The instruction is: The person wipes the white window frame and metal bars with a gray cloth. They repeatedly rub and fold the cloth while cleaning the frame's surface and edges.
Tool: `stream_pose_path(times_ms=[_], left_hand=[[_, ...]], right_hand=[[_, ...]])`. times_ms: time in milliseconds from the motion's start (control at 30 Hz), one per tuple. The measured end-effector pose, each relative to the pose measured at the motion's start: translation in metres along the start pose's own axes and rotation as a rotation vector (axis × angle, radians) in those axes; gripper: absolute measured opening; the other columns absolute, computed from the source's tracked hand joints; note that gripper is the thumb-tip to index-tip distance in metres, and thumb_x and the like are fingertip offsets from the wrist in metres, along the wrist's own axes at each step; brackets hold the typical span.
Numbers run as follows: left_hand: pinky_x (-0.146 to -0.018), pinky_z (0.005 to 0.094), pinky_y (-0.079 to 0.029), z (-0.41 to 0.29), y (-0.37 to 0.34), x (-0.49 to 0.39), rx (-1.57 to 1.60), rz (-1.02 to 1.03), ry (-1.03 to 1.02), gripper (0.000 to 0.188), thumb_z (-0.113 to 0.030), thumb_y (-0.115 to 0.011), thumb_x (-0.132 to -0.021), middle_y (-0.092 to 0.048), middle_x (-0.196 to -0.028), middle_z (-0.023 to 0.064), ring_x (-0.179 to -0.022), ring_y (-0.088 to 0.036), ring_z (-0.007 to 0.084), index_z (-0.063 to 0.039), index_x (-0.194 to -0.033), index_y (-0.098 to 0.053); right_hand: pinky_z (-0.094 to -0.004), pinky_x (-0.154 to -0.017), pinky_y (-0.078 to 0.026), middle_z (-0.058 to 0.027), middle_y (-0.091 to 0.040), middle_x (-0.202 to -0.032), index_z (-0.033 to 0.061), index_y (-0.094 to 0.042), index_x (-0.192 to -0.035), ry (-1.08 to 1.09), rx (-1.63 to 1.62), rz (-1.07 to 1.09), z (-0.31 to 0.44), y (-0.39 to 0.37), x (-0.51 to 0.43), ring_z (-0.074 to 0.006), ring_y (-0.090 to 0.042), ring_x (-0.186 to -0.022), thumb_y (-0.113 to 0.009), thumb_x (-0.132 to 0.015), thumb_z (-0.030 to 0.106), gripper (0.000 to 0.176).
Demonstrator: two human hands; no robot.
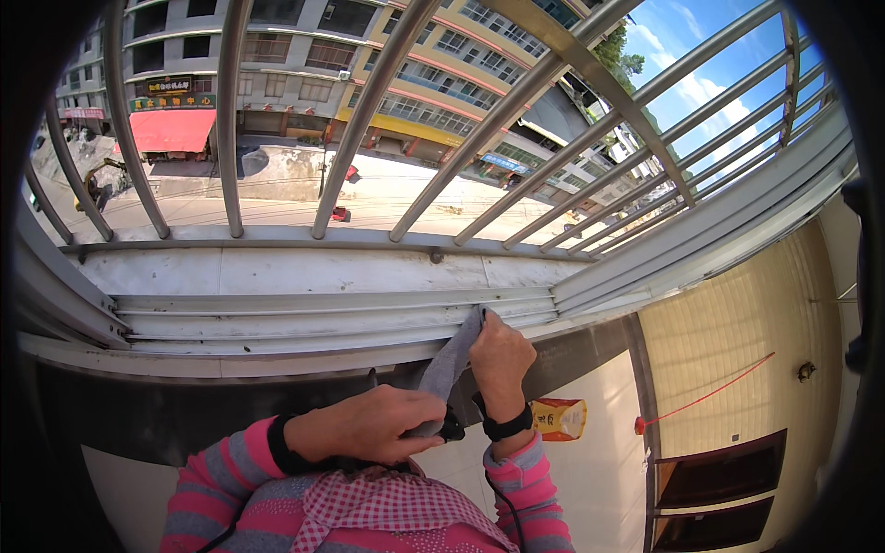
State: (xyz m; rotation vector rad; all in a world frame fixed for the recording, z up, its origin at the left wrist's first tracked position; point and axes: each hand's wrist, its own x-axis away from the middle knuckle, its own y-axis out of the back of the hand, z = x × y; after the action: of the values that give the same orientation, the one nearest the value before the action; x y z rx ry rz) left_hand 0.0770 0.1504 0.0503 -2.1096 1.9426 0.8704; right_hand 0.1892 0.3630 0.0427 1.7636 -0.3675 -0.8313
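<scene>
A grey cloth (pixel 449 361) stretches between my two hands. My right hand (pixel 502 351) grips its far end and presses it at the right part of the white sliding-window track (pixel 325 321). Close to my chest, my left hand (pixel 370 423) is closed around the near end of the cloth. A small black object (pixel 453 423) shows beside my left fingers; what it is I cannot tell. Dark specks of dirt lie along the track's grooves and on the pale outer sill (pixel 304 269) beyond it.
Metal security bars (pixel 352 131) close off the window, with a street and buildings below. White window frames rise at left (pixel 62 276) and right (pixel 705 228). A yellow-and-red packet (pixel 560 419) lies on the tiled floor at right. A red cord (pixel 712 394) runs near the wall.
</scene>
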Motion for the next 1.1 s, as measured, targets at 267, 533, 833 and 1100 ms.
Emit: stream_pose_path(times_ms=[267, 533, 833, 1100], left_hand=[[-0.059, 0.0401, -0.050, -0.017, 0.021, 0.025, -0.026, 0.036, 0.022, 0.021, -0.021, -0.077, -0.089, -0.060, -0.077, 0.0113, -0.068, -0.063, 0.0344, -0.006, -0.092, -0.063], [-0.058, 0.0376, -0.049, -0.021, 0.022, 0.033, 0.014, 0.028, -0.018, 0.020, -0.018, -0.077, -0.089, -0.060, -0.077, 0.0103, -0.066, -0.062, 0.0328, -0.004, -0.091, -0.062], [-0.062, 0.0442, -0.048, -0.015, 0.018, 0.045, 0.064, -0.007, 0.019, 0.022, -0.017, -0.072, -0.090, -0.057, -0.080, 0.0159, -0.072, -0.060, 0.0410, -0.003, -0.095, -0.056], [-0.064, 0.0453, -0.048, -0.014, 0.012, 0.027, 0.020, 0.020, 0.025, 0.022, -0.018, -0.070, -0.091, -0.057, -0.082, 0.0160, -0.075, -0.060, 0.0405, -0.003, -0.097, -0.055]], right_hand=[[-0.0406, -0.045, -0.049, -0.0054, -0.066, -0.070, 0.0129, -0.072, -0.111, 0.253, -0.348, -0.183, 0.093, 0.009, 0.040, -0.0292, -0.065, -0.054, -0.064, -0.084, 0.013, 0.028], [-0.0405, -0.064, -0.054, -0.0124, -0.074, -0.086, 0.0175, -0.079, -0.103, 0.216, -0.609, 0.008, 0.019, 0.006, 0.003, -0.0333, -0.071, -0.075, -0.067, -0.092, 0.020, 0.016], [-0.0333, -0.067, -0.057, -0.0122, -0.076, -0.088, 0.0124, -0.080, -0.100, 0.225, -0.892, 0.181, 0.010, -0.002, -0.021, -0.0275, -0.075, -0.077, -0.072, -0.088, 0.014, 0.014], [-0.0352, -0.063, -0.055, -0.0100, -0.075, -0.086, 0.0190, -0.081, -0.099, 0.399, -0.783, 0.117, -0.008, -0.004, -0.037, -0.0294, -0.072, -0.076, -0.071, -0.088, 0.014, 0.015]])
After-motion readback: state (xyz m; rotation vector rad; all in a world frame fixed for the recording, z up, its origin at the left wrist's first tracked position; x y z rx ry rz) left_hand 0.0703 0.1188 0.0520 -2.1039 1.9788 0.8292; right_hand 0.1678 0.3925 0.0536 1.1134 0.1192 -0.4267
